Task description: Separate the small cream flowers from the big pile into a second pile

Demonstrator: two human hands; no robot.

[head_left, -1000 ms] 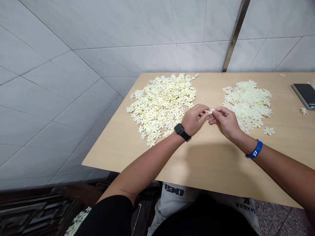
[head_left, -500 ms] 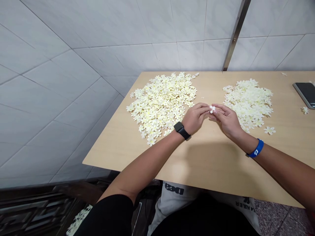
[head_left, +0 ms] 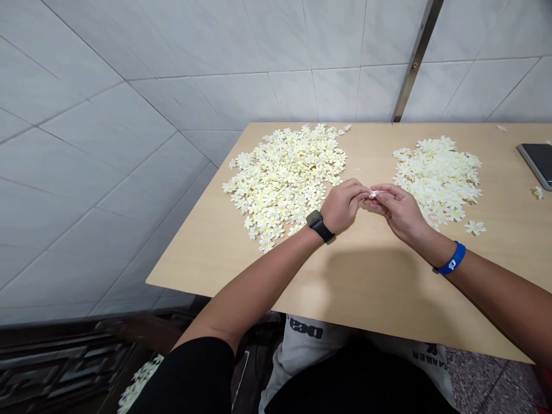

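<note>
Between my fingertips is a small white artificial flower point(head_left: 373, 194), mostly covered by the fingers. My left hand point(head_left: 342, 206) pinches it from the left, the black watch on that wrist. From the right my right hand point(head_left: 399, 211) grips it between thumb and fingers, a blue band around the wrist. A large heap of pale yellow-white flowers point(head_left: 287, 178) spreads beside my left hand. Just beyond my right hand lies a second, smaller heap of whiter flowers point(head_left: 440, 175).
A single loose flower point(head_left: 475, 228) lies right of the smaller heap. The phone point(head_left: 537, 164) rests at the table's right, another flower point(head_left: 538, 192) by it. Tiled wall point(head_left: 293, 95) borders the wooden table point(head_left: 207, 241). More flowers point(head_left: 138, 382) are low at the left.
Both hands stay together in nearly the same place. The flower between the fingers has turned and is more covered now. The view has shifted slightly.
</note>
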